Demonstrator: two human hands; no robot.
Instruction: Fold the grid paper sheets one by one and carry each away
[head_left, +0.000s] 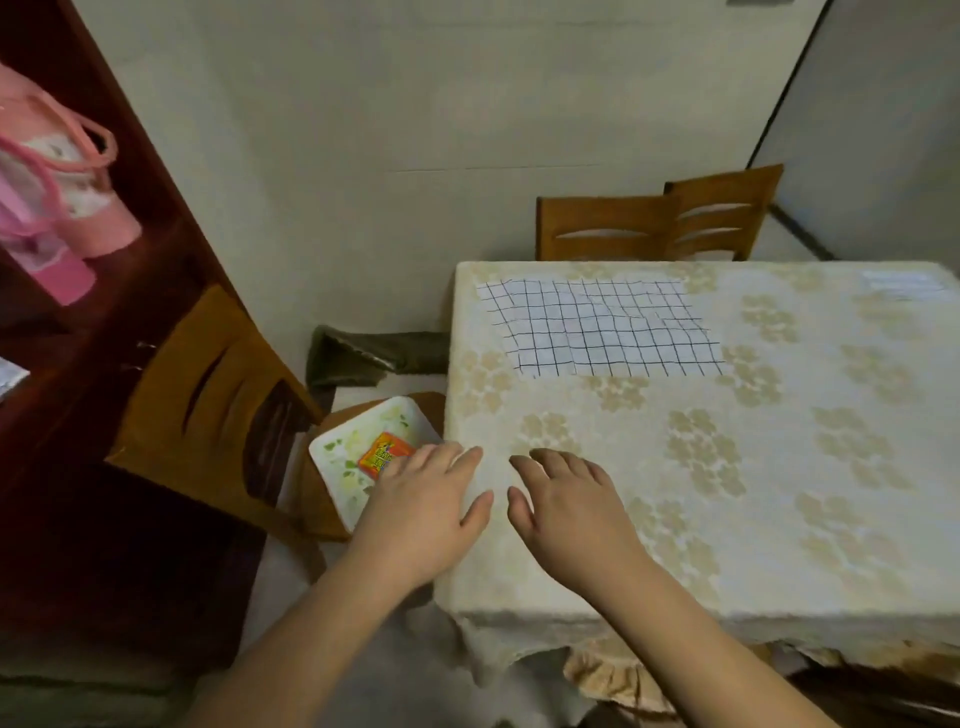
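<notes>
while both hands (493, 509) hover, grid paper (597, 327) lies beyond.

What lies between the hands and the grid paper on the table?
Nothing: in the head view only bare floral tablecloth separates the left hand and right hand from the grid paper.

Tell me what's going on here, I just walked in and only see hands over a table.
A person is at a table covered with a floral cloth. Both hands are open and empty near its close edge: the left hand at the table's corner, the right hand beside it. One grid paper sheet lies flat and unfolded at the far side, untouched. A white tray sits on a chair to the left.
</notes>
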